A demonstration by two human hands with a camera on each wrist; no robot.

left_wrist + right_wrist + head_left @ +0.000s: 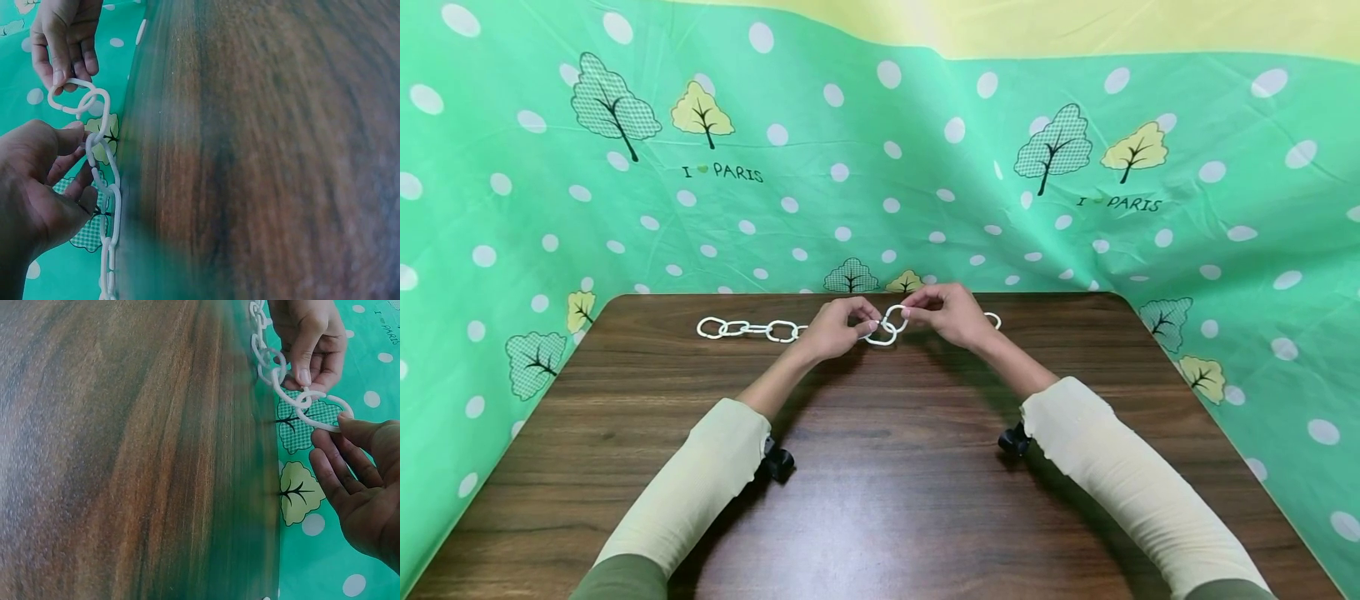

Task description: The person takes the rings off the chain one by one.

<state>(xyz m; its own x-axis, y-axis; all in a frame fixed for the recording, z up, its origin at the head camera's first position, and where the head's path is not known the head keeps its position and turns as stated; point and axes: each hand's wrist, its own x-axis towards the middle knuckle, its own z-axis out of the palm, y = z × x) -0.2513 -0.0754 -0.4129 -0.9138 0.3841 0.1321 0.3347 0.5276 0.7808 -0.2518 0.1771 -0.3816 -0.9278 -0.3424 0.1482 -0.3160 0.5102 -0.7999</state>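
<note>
A white plastic chain point(782, 331) of several oval links runs along the far part of the table. Its right-hand end is lifted between the two hands. My right hand point(951, 317) pinches the end link point(895, 318) between thumb and fingertips. That link passes through its neighbour point(289, 394), and a small gap shows in its ring in the right wrist view. With thumb and fingertips, my left hand point(837, 328) pinches the chain where these two links meet. The left fingers hide part of the chain in the head view.
Another white link point(993, 320) lies on the table, partly behind the right wrist. The dark wooden table point(880, 467) ends close beyond the hands. A green dotted cloth point(850, 200) hangs behind it and at both sides.
</note>
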